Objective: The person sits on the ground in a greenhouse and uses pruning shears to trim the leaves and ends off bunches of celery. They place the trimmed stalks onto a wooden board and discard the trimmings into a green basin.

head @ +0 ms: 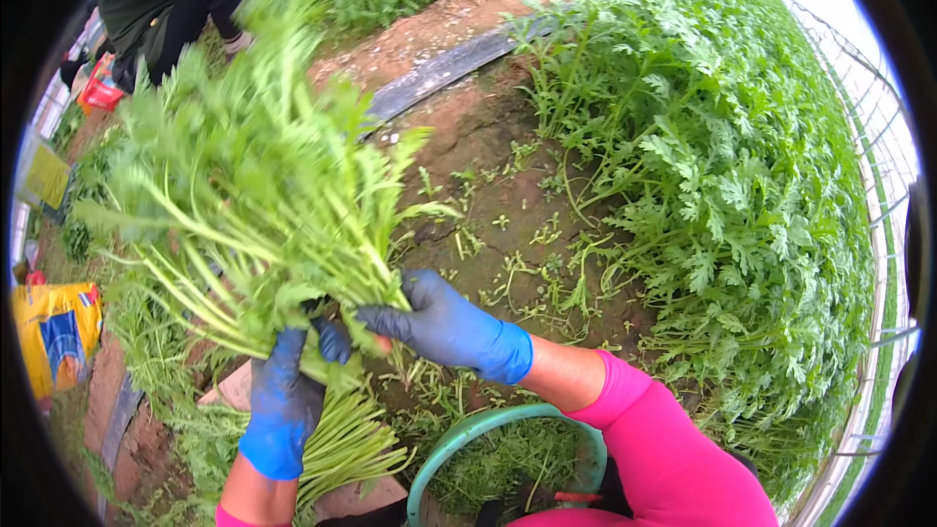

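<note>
In the head view, my left hand point(289, 388) and my right hand point(439, 318), both in soiled blue gloves, hold a large bunch of leafy greens point(278, 197) at its stems. The leaves fan out to the upper left and are blurred. My right fingers pinch the stems on the right side; my left hand grips the lower stems, its fingers partly hidden by leaves. Below, a pile of cut greens point(351, 446) lies with its stems towards the right. Beside it stands a green plastic tub point(468, 428) with leafy scraps in it.
A dense bed of growing greens point(732, 161) fills the right side. A dark edging strip point(446, 77) crosses the soil behind the bunch. A yellow printed bag point(62, 337) stands far left. Another person point(165, 0) bends down at the upper left, near a red bag point(101, 88).
</note>
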{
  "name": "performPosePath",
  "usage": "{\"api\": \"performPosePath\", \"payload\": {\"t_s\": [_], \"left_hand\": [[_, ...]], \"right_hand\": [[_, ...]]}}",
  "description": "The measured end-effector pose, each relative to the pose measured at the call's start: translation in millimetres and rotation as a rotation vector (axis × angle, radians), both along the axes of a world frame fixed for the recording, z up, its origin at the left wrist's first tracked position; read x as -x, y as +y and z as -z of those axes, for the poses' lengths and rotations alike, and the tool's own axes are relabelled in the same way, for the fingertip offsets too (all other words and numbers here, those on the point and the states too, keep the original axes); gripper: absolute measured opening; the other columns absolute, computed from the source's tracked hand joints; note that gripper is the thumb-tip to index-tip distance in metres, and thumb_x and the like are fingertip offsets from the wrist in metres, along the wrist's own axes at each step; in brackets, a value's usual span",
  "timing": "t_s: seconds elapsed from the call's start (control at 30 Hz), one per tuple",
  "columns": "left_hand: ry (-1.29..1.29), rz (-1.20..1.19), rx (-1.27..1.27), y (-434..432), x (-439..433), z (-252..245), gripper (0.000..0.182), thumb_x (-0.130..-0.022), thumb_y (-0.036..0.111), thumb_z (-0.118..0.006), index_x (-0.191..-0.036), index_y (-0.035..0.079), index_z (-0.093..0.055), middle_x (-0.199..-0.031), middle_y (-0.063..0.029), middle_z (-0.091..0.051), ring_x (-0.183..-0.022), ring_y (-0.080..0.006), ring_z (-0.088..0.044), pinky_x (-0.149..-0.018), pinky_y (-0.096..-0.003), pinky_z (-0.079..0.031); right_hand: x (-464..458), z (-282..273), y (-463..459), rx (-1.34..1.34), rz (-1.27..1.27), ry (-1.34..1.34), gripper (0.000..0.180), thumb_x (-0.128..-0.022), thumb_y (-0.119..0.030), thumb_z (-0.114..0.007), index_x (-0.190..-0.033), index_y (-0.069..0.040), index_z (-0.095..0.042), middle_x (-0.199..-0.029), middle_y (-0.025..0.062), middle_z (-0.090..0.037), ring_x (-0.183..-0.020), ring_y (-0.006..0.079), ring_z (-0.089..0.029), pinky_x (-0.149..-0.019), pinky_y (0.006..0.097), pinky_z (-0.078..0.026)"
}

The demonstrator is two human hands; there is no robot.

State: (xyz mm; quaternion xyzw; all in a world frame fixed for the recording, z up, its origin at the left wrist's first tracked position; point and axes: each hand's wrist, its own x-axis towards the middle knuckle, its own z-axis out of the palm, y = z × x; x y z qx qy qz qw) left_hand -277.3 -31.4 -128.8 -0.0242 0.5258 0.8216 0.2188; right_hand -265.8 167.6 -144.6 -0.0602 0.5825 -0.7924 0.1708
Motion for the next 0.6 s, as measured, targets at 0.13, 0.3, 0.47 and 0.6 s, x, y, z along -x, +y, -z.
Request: {"api": "performPosePath", "payload": {"t_s": [0.13,0.3,0.47,0.6], "left_hand": [[-0.032,-0.056,0.149,-3,2,1,0.058,-0.086,0.029,-0.067,-0.133,0.006,-0.041,-0.118,-0.0110,-0.059,-0.101,-0.0245,-0.061,-0.086,-0.0401,-0.051],[-0.166,0.255,-0.335,-5,15,-3,0.071,-0.086,0.034,-0.064,-0.140,0.003,-0.030,-0.128,-0.0219,-0.053,-0.097,-0.0330,-0.063,-0.061,-0.0422,-0.061],[-0.203,0.321,-0.226,-12,20,-8,0.033,-0.085,0.021,-0.064,-0.105,-0.005,-0.058,-0.098,-0.0155,-0.062,-0.084,-0.0322,-0.067,-0.051,-0.0448,-0.060],[-0.162,0.315,-0.314,-16,14,-12,0.030,-0.087,0.022,-0.062,-0.097,-0.006,-0.058,-0.101,-0.0177,-0.062,-0.093,-0.0343,-0.064,-0.049,-0.0489,-0.059]], "right_hand": [[-3,5,-30,0.061,-0.098,0.002,0.019,-0.092,-0.022,-0.061,-0.093,-0.003,-0.062,-0.069,-0.0008,-0.058,-0.064,0.0065,-0.050,-0.062,0.0243,-0.042],[-1,11,-38,0.041,-0.088,0.103,0.021,-0.092,-0.022,-0.061,-0.098,-0.003,-0.060,-0.071,-0.0011,-0.058,-0.068,0.0058,-0.049,-0.065,0.0244,-0.042],[-6,-3,-44,-0.039,-0.139,-0.128,0.026,-0.087,-0.027,-0.068,-0.100,-0.006,-0.061,-0.071,0.0014,-0.059,-0.063,0.0072,-0.053,-0.054,0.0235,-0.041],[-20,-12,-43,-0.110,-0.138,-0.196,0.027,-0.086,-0.026,-0.069,-0.099,-0.004,-0.060,-0.067,0.0007,-0.058,-0.060,0.0072,-0.053,-0.052,0.0229,-0.040]]}}
